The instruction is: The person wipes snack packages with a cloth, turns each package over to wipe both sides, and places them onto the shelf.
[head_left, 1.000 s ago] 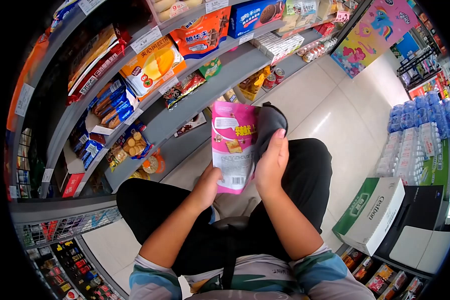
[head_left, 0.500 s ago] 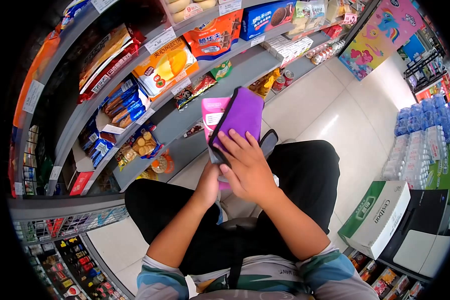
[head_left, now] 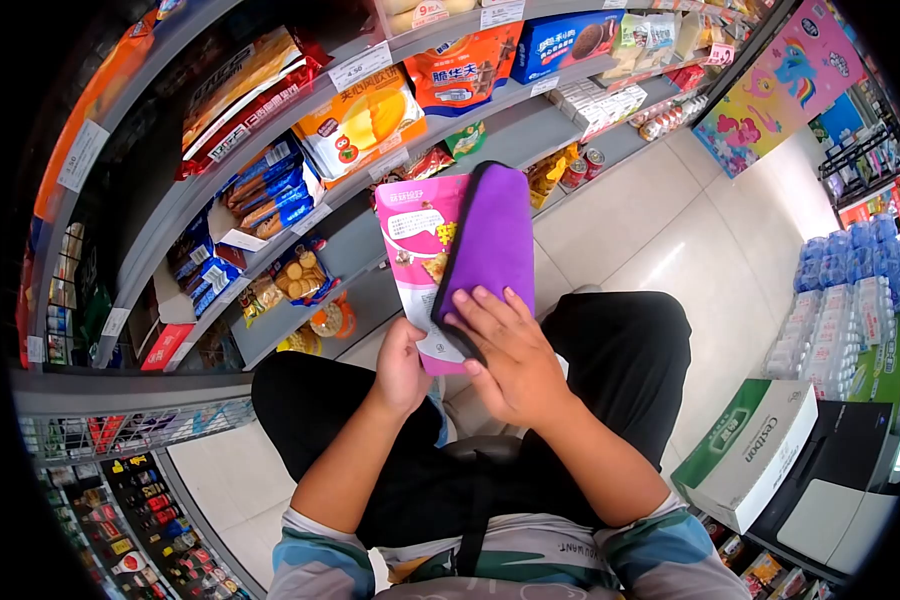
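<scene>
In front of my knees, my left hand (head_left: 402, 368) grips a flat pink snack packet (head_left: 418, 225) at its lower left edge, thumb up. The packet has white and yellow printing. A purple fabric pouch with black trim (head_left: 500, 235) lies over its right side, hiding that part. My right hand (head_left: 515, 362) holds the lower end of the pouch, fingers laid across its purple face and thumb at the black edge, close to the packet's bottom.
Shelves at the left hold orange biscuit packs (head_left: 362, 125), blue wafer packs (head_left: 275, 190) and other snacks. Right of my knees stand a Cestbon carton (head_left: 745, 450) and shrink-wrapped water bottles (head_left: 820, 330). A colourful cartoon panel (head_left: 770, 85) is at the far right, beyond the tiled floor (head_left: 630, 215).
More of the pink packet shows, left of the pouch. My left hand has shifted left, away from my right hand. The pouch stands more upright in view, and the scene has shifted slightly right.
</scene>
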The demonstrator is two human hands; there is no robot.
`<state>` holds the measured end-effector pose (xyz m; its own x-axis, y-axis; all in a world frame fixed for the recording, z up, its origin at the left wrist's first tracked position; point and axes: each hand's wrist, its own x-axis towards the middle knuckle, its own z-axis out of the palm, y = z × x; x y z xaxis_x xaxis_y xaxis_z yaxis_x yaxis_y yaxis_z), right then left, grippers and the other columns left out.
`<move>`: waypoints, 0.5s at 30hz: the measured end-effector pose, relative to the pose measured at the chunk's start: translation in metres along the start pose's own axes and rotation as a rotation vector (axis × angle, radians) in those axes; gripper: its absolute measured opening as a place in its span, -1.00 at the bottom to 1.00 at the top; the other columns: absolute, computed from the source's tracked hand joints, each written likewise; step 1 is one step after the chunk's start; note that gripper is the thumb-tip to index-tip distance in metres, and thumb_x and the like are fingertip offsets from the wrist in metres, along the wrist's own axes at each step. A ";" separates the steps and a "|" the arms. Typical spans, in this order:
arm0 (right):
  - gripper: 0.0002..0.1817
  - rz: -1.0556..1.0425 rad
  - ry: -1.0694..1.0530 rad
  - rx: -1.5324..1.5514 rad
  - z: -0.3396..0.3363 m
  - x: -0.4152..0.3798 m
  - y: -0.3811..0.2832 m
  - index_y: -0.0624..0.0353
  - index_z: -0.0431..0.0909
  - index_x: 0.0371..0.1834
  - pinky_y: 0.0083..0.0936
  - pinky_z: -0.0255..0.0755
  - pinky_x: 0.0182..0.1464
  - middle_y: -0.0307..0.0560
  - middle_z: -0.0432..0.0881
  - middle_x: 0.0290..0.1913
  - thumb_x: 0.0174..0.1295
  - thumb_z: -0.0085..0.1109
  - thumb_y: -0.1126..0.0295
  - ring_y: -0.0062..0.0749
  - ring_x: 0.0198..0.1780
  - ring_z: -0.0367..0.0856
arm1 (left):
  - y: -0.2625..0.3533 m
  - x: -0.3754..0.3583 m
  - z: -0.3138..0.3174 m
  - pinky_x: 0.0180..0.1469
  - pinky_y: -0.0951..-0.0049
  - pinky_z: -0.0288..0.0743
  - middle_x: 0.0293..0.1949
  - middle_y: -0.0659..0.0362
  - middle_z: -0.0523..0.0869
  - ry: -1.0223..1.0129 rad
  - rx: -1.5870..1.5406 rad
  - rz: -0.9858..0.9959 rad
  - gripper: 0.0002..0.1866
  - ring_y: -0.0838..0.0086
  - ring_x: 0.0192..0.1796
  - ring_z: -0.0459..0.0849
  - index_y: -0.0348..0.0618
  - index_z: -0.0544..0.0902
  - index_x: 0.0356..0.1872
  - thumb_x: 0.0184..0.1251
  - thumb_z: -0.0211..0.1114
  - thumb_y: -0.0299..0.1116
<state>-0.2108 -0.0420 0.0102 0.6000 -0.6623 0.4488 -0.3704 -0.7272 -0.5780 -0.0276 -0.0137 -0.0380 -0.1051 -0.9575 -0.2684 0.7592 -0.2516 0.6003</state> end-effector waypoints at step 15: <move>-0.62 0.803 0.513 0.449 0.007 -0.018 0.039 0.24 0.51 -0.09 -0.66 0.34 -0.09 -0.35 0.50 -0.24 0.67 -0.18 0.16 -0.71 -0.20 0.38 | 0.023 -0.005 -0.010 0.42 0.16 0.34 0.22 0.06 0.66 -0.123 -0.270 0.075 -0.46 0.22 0.31 0.58 -0.35 0.53 0.25 0.30 -0.08 -0.30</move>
<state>-0.2311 -0.0569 -0.0252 -0.1156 -0.9933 -0.0037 -0.1666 0.0231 -0.9857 -0.0028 -0.0137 -0.0306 -0.1072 -0.9860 -0.1279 0.9094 -0.1492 0.3882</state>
